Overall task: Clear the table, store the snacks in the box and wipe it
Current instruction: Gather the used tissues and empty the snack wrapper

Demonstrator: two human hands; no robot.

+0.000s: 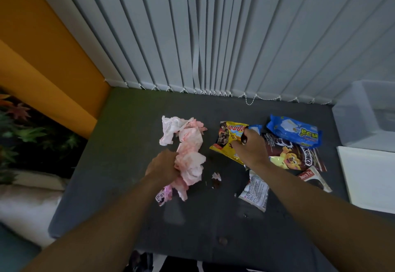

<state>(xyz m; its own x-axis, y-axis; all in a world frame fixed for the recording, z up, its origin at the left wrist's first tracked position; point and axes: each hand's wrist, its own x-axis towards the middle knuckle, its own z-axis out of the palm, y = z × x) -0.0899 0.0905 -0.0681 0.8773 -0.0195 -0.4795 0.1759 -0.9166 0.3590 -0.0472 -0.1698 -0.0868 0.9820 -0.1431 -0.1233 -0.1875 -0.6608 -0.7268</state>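
A wad of crumpled pink-and-white tissue (pixel 191 160) is being clenched by the left hand (pixel 163 166) near the middle of the dark grey bench (pixel 128 143). The fingertips are being buried in the paper, so only the back of the hand is being shown. A printed pink scrap (pixel 163 197) is being half covered under the wad's near end, its lettering too blurred to be read. A looser tissue (pixel 172 128) is being left just beyond the wad.

To the right, a yellow snack packet (pixel 224 138) is being pinched by the right hand (pixel 250 148), with the thumb on top and the fingers curled onto the foil. The packet's right side is being hidden by that hand, as is most of a small blue packet (pixel 256 128) behind the thumb. A brown cereal packet (pixel 288 156) is being covered at one side by the wrist and bordered at its far end by a large blue packet (pixel 295 133). A Choco Pie wrapper (pixel 313 178) and a silver wrapper (pixel 255 191) are being partly hidden by the right forearm. A small paper scrap (pixel 216 176) and dark crumbs (pixel 215 184) are being shown between the two arms.

The clear box (pixel 363 117) is being cut off by the right edge of the view, at the far right, well apart from both hands. Its inside is too hazy to be made out. A white flat panel (pixel 367 177) is being cropped just in front of it.
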